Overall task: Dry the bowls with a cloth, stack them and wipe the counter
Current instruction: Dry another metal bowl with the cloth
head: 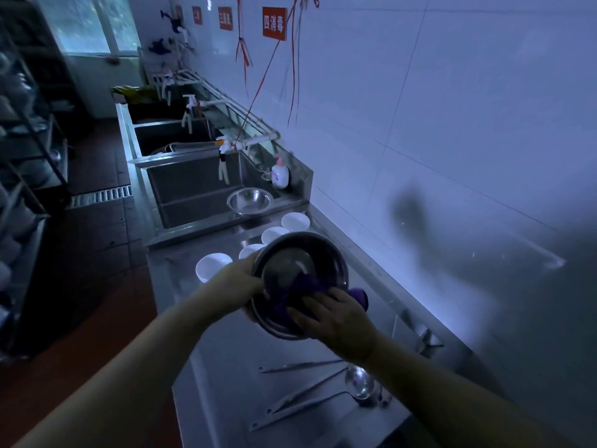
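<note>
Head view: our left hand (240, 281) grips steel bowl (298, 282) rim; right hand (332, 313) fingers press purple cloth (307, 286) inside. We judge bowl light, rigid, slick; hold rim.

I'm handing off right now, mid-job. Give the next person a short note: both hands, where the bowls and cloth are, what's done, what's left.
Left hand grips the rim of the steel bowl, held tilted above the counter.
Right hand presses the purple cloth inside that bowl, mid-drying.
Four white bowls sit in a row on the counter, unstacked; a second steel bowl rests at the sink's edge.
Ladle and tongs lie near the counter's front end.
Done: nothing stacked yet.
Left: finish this bowl, dry the others, stack, wipe the counter.
</note>
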The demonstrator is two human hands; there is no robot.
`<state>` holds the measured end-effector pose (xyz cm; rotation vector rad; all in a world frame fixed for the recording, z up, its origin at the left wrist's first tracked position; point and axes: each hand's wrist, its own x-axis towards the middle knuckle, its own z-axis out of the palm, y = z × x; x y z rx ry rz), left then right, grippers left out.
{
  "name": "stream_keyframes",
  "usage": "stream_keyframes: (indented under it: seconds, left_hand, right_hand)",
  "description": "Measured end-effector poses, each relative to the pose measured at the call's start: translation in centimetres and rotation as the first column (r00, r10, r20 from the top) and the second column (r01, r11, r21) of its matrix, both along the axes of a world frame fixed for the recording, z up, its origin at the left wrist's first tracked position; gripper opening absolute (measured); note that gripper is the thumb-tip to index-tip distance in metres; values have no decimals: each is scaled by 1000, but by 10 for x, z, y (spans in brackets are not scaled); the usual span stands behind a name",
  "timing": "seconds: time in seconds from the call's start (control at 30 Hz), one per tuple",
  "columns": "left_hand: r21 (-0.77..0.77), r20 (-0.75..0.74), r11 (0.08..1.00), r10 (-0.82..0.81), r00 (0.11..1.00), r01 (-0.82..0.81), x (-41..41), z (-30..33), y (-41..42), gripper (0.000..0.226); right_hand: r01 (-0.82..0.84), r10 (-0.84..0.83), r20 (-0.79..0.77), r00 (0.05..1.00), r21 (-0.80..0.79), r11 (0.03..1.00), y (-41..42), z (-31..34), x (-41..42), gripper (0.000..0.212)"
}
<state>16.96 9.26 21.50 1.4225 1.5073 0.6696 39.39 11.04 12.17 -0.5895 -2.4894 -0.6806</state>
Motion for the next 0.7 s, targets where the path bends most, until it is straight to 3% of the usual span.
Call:
stream_keyframes:
  seconds: [0.07, 0.13, 0.2, 0.3, 0.4, 0.6, 0.7]
  left_hand:
    - [-29, -11, 998, -55, 998, 55, -11, 7, 5, 33]
    - [43, 29, 998, 44, 999, -45, -15, 6, 3, 29]
    - [86, 169, 979, 169, 971, -185, -12, -6, -4, 28]
    - [11, 403, 981, 173, 899, -193, -4, -32, -22, 37]
    - [-1, 482, 976, 190, 855, -216, -24, -38, -24, 43]
    - [67, 283, 997, 25, 959, -46, -101, -21, -25, 50]
    - [93, 96, 986, -145, 985, 136, -145, -7, -14, 32]
  right_hand:
    - [-24, 23, 42, 999, 35, 999, 4, 9, 4, 25]
    - [17, -18, 11, 1000, 47, 999, 0, 17, -4, 23]
    - [93, -91, -53, 994, 24, 995, -10, 23, -23, 22]
    - [227, -235, -168, 957, -62, 972, -31, 23, -66, 27]
    - [334, -357, -198, 913, -143, 932, -52, 16, -104, 29]
    - [293, -292, -85, 953, 9, 956, -61, 12, -139, 26]
    - [251, -252, 1, 968, 100, 963, -58, 17, -155, 24]
